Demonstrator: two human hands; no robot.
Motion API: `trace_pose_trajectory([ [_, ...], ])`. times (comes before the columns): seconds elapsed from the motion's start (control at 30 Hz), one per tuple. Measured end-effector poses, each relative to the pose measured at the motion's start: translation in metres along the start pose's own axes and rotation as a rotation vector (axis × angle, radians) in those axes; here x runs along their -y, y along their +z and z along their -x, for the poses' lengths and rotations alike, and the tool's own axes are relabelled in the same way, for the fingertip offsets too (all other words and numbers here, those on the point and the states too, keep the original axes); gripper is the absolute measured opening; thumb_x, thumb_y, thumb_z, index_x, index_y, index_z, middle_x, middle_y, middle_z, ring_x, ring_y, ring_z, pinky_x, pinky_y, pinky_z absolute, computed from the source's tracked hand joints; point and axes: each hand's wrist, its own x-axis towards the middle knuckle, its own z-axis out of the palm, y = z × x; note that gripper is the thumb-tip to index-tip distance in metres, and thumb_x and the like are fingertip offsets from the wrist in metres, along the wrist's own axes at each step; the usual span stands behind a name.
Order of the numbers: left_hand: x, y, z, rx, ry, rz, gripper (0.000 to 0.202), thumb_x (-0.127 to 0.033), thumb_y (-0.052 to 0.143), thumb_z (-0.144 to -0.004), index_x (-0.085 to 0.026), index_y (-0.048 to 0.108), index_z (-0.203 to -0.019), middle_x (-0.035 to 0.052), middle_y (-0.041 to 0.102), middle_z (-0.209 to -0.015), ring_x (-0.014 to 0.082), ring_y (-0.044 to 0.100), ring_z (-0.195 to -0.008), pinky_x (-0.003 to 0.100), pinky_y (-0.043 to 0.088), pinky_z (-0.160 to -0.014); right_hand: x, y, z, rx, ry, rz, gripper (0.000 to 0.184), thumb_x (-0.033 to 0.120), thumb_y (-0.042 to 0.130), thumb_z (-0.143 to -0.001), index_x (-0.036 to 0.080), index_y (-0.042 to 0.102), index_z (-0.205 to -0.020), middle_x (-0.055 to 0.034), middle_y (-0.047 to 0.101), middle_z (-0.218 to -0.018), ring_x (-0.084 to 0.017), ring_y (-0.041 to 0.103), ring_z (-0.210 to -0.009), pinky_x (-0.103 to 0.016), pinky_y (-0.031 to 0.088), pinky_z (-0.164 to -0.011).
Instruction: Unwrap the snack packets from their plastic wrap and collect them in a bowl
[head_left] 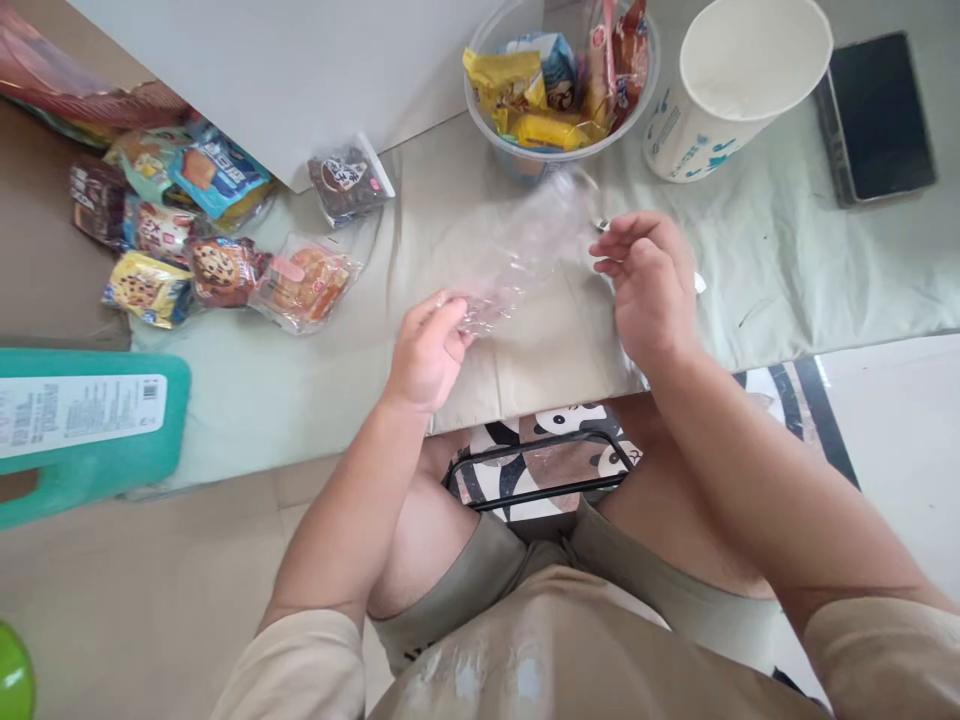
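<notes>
My left hand (429, 352) pinches the lower end of a clear plastic bag (517, 255) between thumb and fingers. The thin, crinkled bag stretches up and right over the cloth, its far end blurred below the tub. To its right hovers my right hand (654, 290), fingers loosely bent and slightly apart, with no grip on the bag showing. A small shiny object (602, 226) shows just by its fingertips; I cannot make out what it is. Part of something white (700, 284) sticks out behind that hand.
A clear tub (529, 160) of wrapped snacks, a paper cup (705, 130) and a black phone (881, 118) stand along the back. Several packaged snacks (225, 270) lie at left, beside a white box (300, 70) and a teal container (169, 420). The cloth-covered table's edge (360, 435) is near my knees.
</notes>
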Motion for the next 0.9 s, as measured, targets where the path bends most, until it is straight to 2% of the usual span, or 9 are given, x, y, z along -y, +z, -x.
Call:
trace_pose_trajectory([
  [0.13, -0.001, 0.018, 0.002, 0.007, -0.298, 0.397, 0.025, -0.036, 0.066, -0.086, -0.019, 0.076, -0.103, 0.0057, 0.082, -0.108, 0.0229, 0.076, -0.110, 0.033, 0.061, -0.099, 0.004, 0.016, 0.008, 0.314, 0.214, -0.330, 0.056, 0.076, 0.068, -0.082, 0.028, 0.068, -0.110, -0.0024, 0.072, -0.100, -0.022, 0.071, -0.098, -0.041, 0.060, -0.092],
  [0.23, 0.003, 0.026, 0.004, 0.086, -0.386, 0.433, 0.028, -0.034, 0.069, -0.083, -0.018, 0.077, -0.105, 0.0063, 0.082, -0.111, 0.0223, 0.076, -0.109, 0.030, 0.061, -0.094, 0.016, 0.024, 0.014, 0.336, 0.185, -0.268, 0.046, 0.070, 0.073, -0.082, 0.026, 0.070, -0.096, -0.0011, 0.071, -0.088, -0.020, 0.069, -0.085, -0.037, 0.060, -0.081],
  [0.3, 0.006, 0.025, 0.003, 0.152, -0.352, 0.391, 0.030, -0.038, 0.072, -0.079, -0.017, 0.078, -0.099, 0.0073, 0.082, -0.105, 0.0215, 0.077, -0.100, 0.029, 0.062, -0.089, 0.025, 0.024, 0.015, 0.209, 0.134, -0.152, 0.033, 0.056, 0.073, -0.087, 0.024, 0.068, -0.082, -0.0003, 0.068, -0.079, -0.016, 0.063, -0.075, -0.032, 0.055, -0.070],
  [0.37, 0.007, 0.020, -0.001, 0.203, -0.292, 0.297, 0.037, -0.048, 0.075, -0.077, -0.016, 0.078, -0.094, 0.0079, 0.081, -0.096, 0.0204, 0.076, -0.089, 0.029, 0.062, -0.080, 0.032, 0.022, 0.015, 0.172, 0.131, -0.067, 0.027, 0.041, 0.072, -0.088, 0.022, 0.063, -0.072, 0.0010, 0.062, -0.068, -0.013, 0.056, -0.064, -0.027, 0.047, -0.059],
  [0.5, 0.009, 0.014, -0.008, 0.252, -0.172, 0.014, 0.041, -0.054, 0.081, -0.077, -0.016, 0.076, -0.091, 0.0042, 0.076, -0.077, 0.0149, 0.069, -0.067, 0.024, 0.055, -0.059, 0.037, 0.017, 0.016, 0.394, 0.220, -0.036, 0.020, 0.032, 0.070, -0.085, 0.020, 0.061, -0.072, 0.0043, 0.051, -0.056, -0.009, 0.043, -0.051, -0.025, 0.032, -0.048],
  [0.6, 0.012, 0.018, -0.011, 0.200, -0.093, -0.085, 0.031, -0.045, 0.081, -0.079, -0.016, 0.074, -0.086, -0.0004, 0.066, -0.063, 0.0099, 0.057, -0.053, 0.022, 0.044, -0.049, 0.037, 0.016, 0.018, 0.479, 0.239, -0.069, 0.018, 0.034, 0.073, -0.084, 0.020, 0.067, -0.093, 0.0086, 0.043, -0.054, -0.008, 0.036, -0.048, -0.025, 0.027, -0.046],
  [0.7, 0.016, 0.021, -0.012, 0.172, -0.068, -0.052, 0.027, -0.040, 0.080, -0.080, -0.018, 0.073, -0.094, -0.0037, 0.063, -0.059, 0.0092, 0.054, -0.048, 0.022, 0.043, -0.046, 0.037, 0.018, 0.019, 0.467, 0.196, -0.112, 0.022, 0.032, 0.075, -0.083, 0.022, 0.067, -0.101, 0.0091, 0.045, -0.057, -0.008, 0.036, -0.049, -0.025, 0.028, -0.048],
  [0.8, 0.017, 0.021, -0.013, 0.226, -0.087, 0.053, 0.027, -0.042, 0.079, -0.081, -0.023, 0.073, -0.099, -0.0045, 0.063, -0.060, 0.0106, 0.058, -0.050, 0.022, 0.046, -0.046, 0.037, 0.017, 0.019, 0.410, 0.134, -0.154, 0.017, 0.038, 0.073, -0.085, 0.023, 0.068, -0.088, 0.0055, 0.052, -0.065, -0.009, 0.042, -0.055, -0.025, 0.034, -0.052],
  [0.9, 0.014, 0.018, -0.013, 0.215, -0.046, 0.103, 0.017, -0.038, 0.078, -0.079, -0.023, 0.076, -0.088, -0.0027, 0.066, -0.067, 0.0088, 0.056, -0.053, 0.021, 0.046, -0.048, 0.035, 0.013, 0.019, 0.424, 0.141, -0.186, 0.017, 0.039, 0.069, -0.086, 0.023, 0.071, -0.080, 0.0021, 0.056, -0.068, -0.011, 0.045, -0.058, -0.028, 0.038, -0.057],
])
